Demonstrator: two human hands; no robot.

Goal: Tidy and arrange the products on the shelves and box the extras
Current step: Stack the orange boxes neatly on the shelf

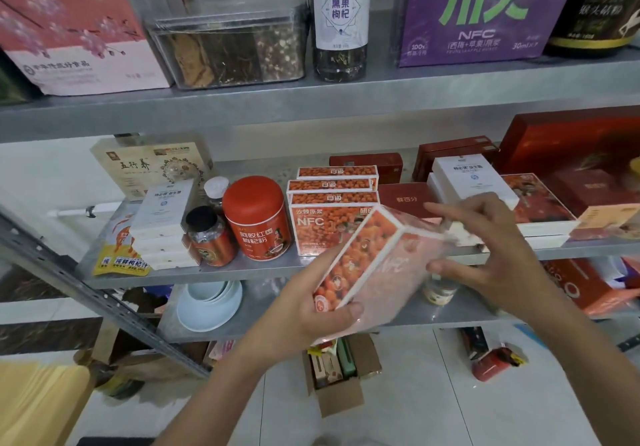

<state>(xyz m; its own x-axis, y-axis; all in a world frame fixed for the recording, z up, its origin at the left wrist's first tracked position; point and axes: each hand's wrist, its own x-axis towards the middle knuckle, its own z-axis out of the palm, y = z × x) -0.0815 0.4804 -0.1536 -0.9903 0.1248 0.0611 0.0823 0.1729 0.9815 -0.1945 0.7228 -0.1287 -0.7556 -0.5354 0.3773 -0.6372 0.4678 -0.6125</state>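
Note:
My left hand (311, 303) grips an orange berry-print box (360, 258) from below, tilted, in front of the middle shelf (242, 269). My right hand (485, 248) holds the box's blurred right side, fingers spread around it. Behind it a matching row of orange NFC boxes (332, 199) stands on the middle shelf. An open cardboard box (341, 390) with several packets sits on the floor below.
On the middle shelf stand a red canister (258, 217), a small jar (207, 237), stacked white boxes (166, 224) and dark red boxes (408, 196). White bowls (211, 303) sit on the lower shelf. A clear container (228, 54) and a purple box (485, 9) fill the top shelf.

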